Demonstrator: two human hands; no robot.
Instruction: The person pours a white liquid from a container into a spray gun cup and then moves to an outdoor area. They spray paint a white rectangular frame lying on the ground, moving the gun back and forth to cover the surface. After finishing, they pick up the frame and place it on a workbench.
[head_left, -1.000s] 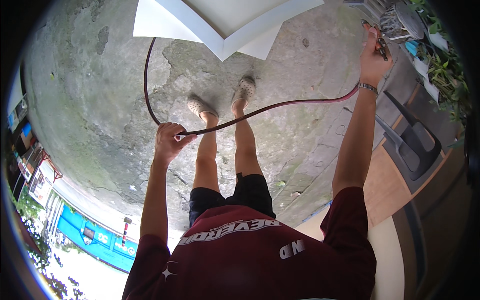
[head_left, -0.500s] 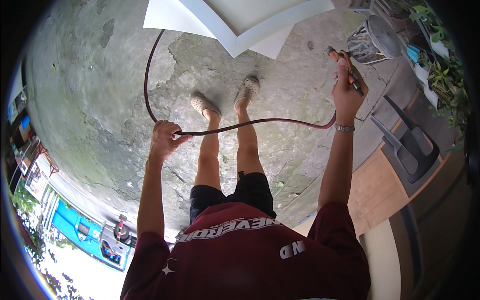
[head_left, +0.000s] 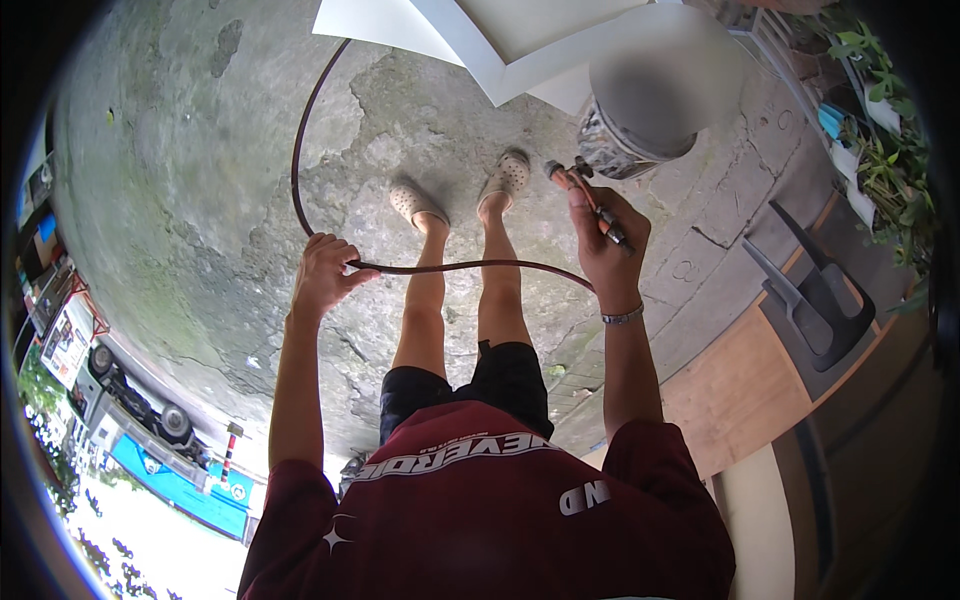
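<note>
My left hand [head_left: 325,272] grips a dark red hose [head_left: 450,265], which runs from the white angled panels [head_left: 405,22] at the top down around to my right side. My right hand [head_left: 607,235] is closed on an orange-and-metal nozzle tool [head_left: 590,200], held upright in front of me with the hose dipping beside that wrist. Just beyond the tool stands a paint-smeared bucket [head_left: 620,140], its top blurred out. My feet in beige clogs [head_left: 505,172] rest on cracked concrete [head_left: 200,200].
Plants [head_left: 870,150] and a metal rail line the right edge. Dark plastic items [head_left: 840,310] lie on a surface beside a wooden board [head_left: 740,390] at right. A vehicle [head_left: 140,400] and a blue wall [head_left: 200,495] show at lower left.
My right hand has swung leftward and down with the tool, toward the middle. The hose span between my hands is shorter. The bucket now sits further left and nearer the middle of view.
</note>
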